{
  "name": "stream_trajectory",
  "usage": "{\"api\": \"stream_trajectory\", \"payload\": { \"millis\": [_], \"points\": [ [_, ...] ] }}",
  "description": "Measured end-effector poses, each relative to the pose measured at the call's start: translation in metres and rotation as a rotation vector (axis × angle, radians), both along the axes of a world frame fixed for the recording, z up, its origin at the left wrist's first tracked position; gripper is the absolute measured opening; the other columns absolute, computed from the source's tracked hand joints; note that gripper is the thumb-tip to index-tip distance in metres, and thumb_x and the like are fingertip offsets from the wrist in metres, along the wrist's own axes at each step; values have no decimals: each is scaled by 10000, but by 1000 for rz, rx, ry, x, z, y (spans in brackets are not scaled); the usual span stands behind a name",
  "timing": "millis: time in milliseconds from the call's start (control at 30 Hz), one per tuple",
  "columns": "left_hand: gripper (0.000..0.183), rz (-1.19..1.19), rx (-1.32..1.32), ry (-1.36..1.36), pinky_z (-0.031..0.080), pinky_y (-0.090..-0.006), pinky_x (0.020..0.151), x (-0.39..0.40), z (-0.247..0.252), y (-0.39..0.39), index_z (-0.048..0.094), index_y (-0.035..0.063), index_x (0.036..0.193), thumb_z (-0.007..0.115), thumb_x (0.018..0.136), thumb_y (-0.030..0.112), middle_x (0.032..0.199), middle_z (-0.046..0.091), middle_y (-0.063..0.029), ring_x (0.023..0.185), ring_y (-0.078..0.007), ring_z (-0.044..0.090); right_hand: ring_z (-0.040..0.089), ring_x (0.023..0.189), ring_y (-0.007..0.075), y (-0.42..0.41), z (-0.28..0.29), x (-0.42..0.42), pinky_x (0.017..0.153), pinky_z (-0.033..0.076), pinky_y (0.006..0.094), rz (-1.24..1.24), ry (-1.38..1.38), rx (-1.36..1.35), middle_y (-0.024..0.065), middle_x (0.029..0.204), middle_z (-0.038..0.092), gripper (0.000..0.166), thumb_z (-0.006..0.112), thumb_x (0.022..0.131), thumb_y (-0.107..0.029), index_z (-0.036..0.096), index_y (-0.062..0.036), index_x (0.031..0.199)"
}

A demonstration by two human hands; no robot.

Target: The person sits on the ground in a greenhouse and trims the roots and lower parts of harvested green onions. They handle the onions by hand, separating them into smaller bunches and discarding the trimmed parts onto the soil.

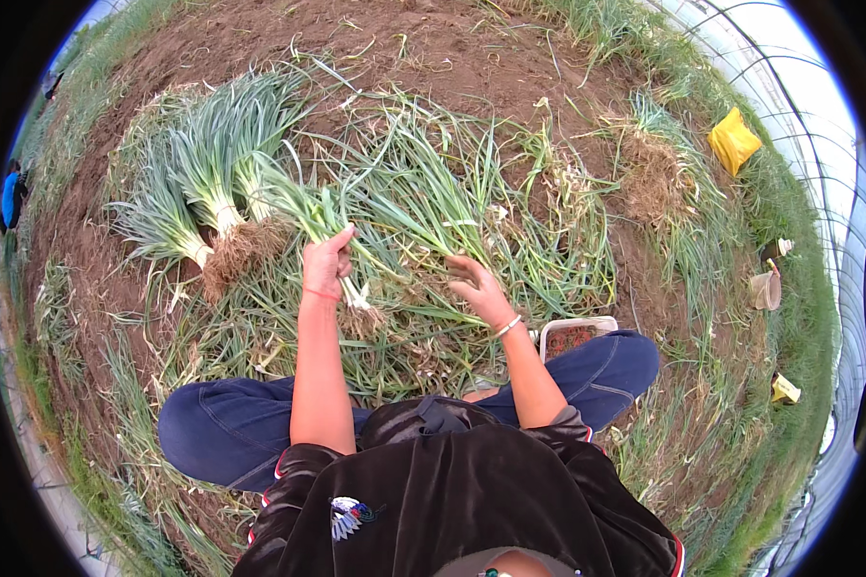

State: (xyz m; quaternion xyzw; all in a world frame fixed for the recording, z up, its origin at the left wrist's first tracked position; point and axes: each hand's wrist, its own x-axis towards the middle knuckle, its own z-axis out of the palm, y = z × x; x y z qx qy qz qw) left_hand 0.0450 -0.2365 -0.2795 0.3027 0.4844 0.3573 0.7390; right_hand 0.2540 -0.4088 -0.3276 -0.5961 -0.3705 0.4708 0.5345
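My left hand (326, 263) grips a few leek-like allium plants (355, 294) by their pale stems. Their white ends and roots point down towards me, and the green leaves fan out beyond my fist. My right hand (480, 291) is over the litter of loose leaves to the right, fingers bent and slightly apart, with nothing visible in it. Just beyond it lie long green leaves (433, 187) with a pale band across them. At the left, several tied bundles of the same plants (216, 195) lie with their brown roots (242, 252) towards me.
By my right knee stands a white plastic tub (606, 322) with reddish contents. Farther right are a heap of rooted plants (653, 177), a yellow bag (735, 141) and a small bucket (766, 291). Greenhouse hoops (786, 94) rise beyond. A person in blue (10, 196) is far left.
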Motion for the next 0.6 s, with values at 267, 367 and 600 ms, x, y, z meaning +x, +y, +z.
{"api": "stream_trajectory", "payload": {
  "millis": [267, 367, 600],
  "points": [
    [176, -195, -165, -126, 196, -203, 346, 11, -14, -10, 624, 8, 818, 601, 875, 173, 579, 468, 23, 343, -39, 266, 554, 675, 60, 46, 13, -64, 629, 444, 207, -137, 361, -89, 2, 769, 645, 162, 728, 763, -93, 670, -8, 888],
    [176, -225, -133, -137, 205, -204, 349, 9, -13, -13, 635, -8, 852, 611, 867, 166, 579, 470, 24, 354, -35, 280, 539, 605, 50, 39, 11, -64, 536, 424, 194, -151, 781, -118, -1, 761, 640, 130, 707, 792, -101, 662, -19, 884],
    [162, -158, -136, -96, 208, -201, 345, 9, -9, -8, 639, -5, 836, 631, 848, 157, 578, 462, 22, 357, -38, 280, 506, 610, 77, 31, -3, -50, 567, 421, 244, -271, -205, 25, 22, 664, 584, 130, 651, 809, -113, 606, 6, 787]
  ]
}}
